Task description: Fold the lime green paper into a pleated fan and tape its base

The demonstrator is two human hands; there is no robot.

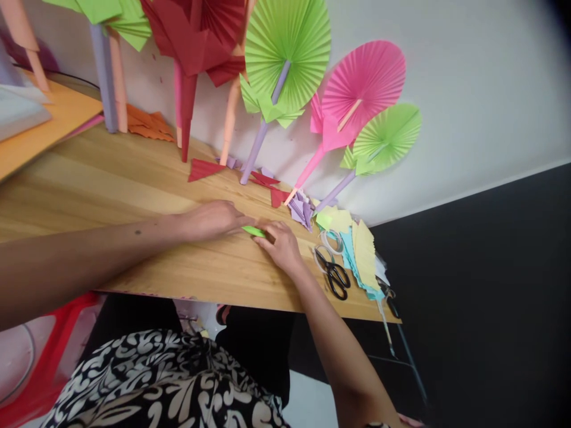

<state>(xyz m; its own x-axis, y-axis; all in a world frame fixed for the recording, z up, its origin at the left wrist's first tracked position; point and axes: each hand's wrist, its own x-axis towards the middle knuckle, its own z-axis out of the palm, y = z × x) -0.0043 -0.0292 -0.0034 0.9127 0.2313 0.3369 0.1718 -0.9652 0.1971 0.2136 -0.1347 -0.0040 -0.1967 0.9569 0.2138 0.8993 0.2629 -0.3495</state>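
Note:
A small folded green paper [253, 230] lies on the wooden table [134, 184]. My left hand [212, 219] presses flat on its left end, fingers together. My right hand [280, 244] pinches and presses its right end against the table. Most of the paper is hidden under the two hands; only a short green strip shows between them.
Black-handled scissors [333, 274] and a tape roll [331, 241] lie right of my right hand, beside a stack of yellow and blue papers [363, 255]. Pleated paper fans on sticks, green [285, 50] and pink [363, 80], lean on the wall. Red paper scraps [203, 169] lie behind.

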